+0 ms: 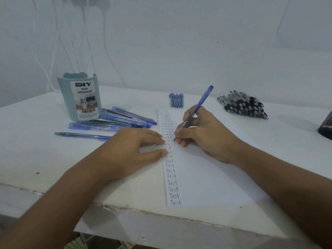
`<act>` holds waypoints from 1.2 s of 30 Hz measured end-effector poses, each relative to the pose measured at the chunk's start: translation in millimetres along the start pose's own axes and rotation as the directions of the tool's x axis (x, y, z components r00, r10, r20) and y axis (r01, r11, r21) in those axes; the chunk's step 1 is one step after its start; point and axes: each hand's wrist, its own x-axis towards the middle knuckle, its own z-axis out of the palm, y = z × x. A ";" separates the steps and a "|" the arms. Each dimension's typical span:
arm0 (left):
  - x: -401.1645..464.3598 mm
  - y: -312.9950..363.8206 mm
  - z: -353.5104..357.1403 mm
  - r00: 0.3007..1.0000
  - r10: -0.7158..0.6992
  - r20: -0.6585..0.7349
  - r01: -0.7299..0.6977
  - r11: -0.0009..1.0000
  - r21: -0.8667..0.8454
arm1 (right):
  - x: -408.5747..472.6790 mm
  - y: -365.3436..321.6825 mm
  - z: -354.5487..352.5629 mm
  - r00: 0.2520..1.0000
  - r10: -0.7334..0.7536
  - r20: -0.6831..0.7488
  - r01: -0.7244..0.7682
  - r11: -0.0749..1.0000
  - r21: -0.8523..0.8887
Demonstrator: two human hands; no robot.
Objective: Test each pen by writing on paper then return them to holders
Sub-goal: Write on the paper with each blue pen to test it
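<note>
From my remote seat I watched the right hand (208, 133) pinch a blue pen (195, 112) between thumb and curled fingers, the tip touching the paper (206, 177) beside a column of the word "Test" written over and over. A second, shorter column ran next to the first near the top of the sheet, and the pen tip sat at the lower end of that column. The pen leaned back, its capped end pointing up and away from me. The left hand (133, 150) lay flat on the table (45, 159), fingers fairly straight, fingertips pressing the left edge of the paper; it held nothing. To the left stood a pale green desk organizer (79, 97) with a label on its front, upright, and I could not see inside it. Just beside its base a loose pile of blue pens (116, 121) lay on the table, one of them apart nearer the left forearm. Beyond the paper a neat row of blue caps or short pens (176, 100) lay side by side. On the far right a stack of black pens (244, 105) rested, well apart from the organizer.
</note>
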 end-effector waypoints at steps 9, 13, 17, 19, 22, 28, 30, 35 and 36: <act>-0.5 0.0 0.1 1.000 -0.015 0.004 0.015 1.000 -0.011 | 0.3 -0.1 -0.5 1.000 -0.006 -0.011 0.006 1.000 0.002; -0.5 1.0 -0.8 1.000 -0.026 0.012 0.026 0.999 -0.020 | -0.7 -2.4 -0.8 1.000 0.006 0.006 -0.006 0.999 0.033; -0.5 0.7 -1.1 0.999 -0.031 0.009 0.031 0.999 -0.019 | 0.8 -1.2 -3.1 1.000 0.011 -0.020 -0.009 0.995 0.098; -0.4 0.7 -0.9 1.000 -0.029 0.010 0.030 1.000 -0.010 | 1.0 0.3 -3.2 1.000 -0.003 -0.022 0.005 0.996 0.085; -0.6 0.1 -0.5 0.999 -0.031 0.009 0.031 0.999 -0.011 | 1.1 3.0 -1.5 0.999 -0.027 -0.030 0.028 0.999 0.017; -0.9 -0.3 0.2 1.000 -0.015 0.009 0.015 1.000 -0.007 | 2.3 1.6 -3.4 1.000 0.000 -0.002 0.000 0.998 0.063; -0.7 -0.5 0.7 1.000 -0.007 0.011 0.007 1.000 -0.003 | 2.5 3.1 -2.9 1.000 -0.013 -0.006 0.013 0.999 0.034; -1.0 0.1 -0.2 1.000 -0.009 0.024 0.010 1.000 -0.020 | 2.2 3.7 -3.9 0.999 0.003 -0.042 0.001 0.994 0.108; -1.1 0.5 -0.5 1.000 -0.013 0.026 0.014 1.000 -0.022 | 2.8 3.1 -3.7 0.998 0.014 -0.056 -0.006 0.988 0.151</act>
